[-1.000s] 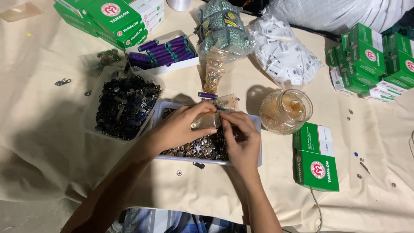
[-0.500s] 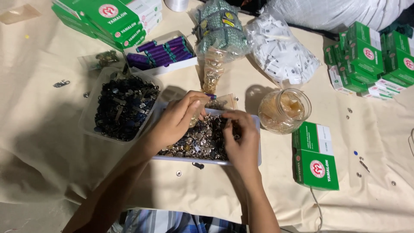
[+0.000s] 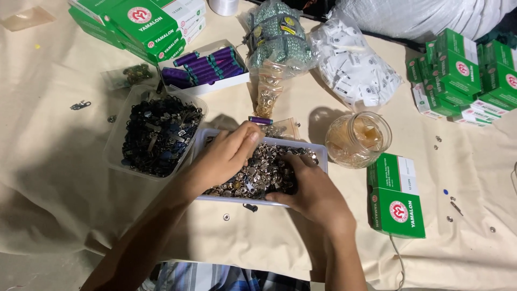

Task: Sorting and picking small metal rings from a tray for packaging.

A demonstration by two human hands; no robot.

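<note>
Head view: both hands, left hand (image 3: 223, 159) and right hand (image 3: 312, 188), rest in the tray of metal snaps (image 3: 264, 172).

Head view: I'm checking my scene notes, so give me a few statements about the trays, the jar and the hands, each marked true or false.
1. Both hands, left and right, are in the white tray of silver snaps. True.
2. The glass jar lies tipped over. False: it stands upright, right of the tray.
3. The clear tub of dark metal parts sits left of the tray. True.
4. The purple spools lie loose on the cloth. False: they sit in a white box.
</note>
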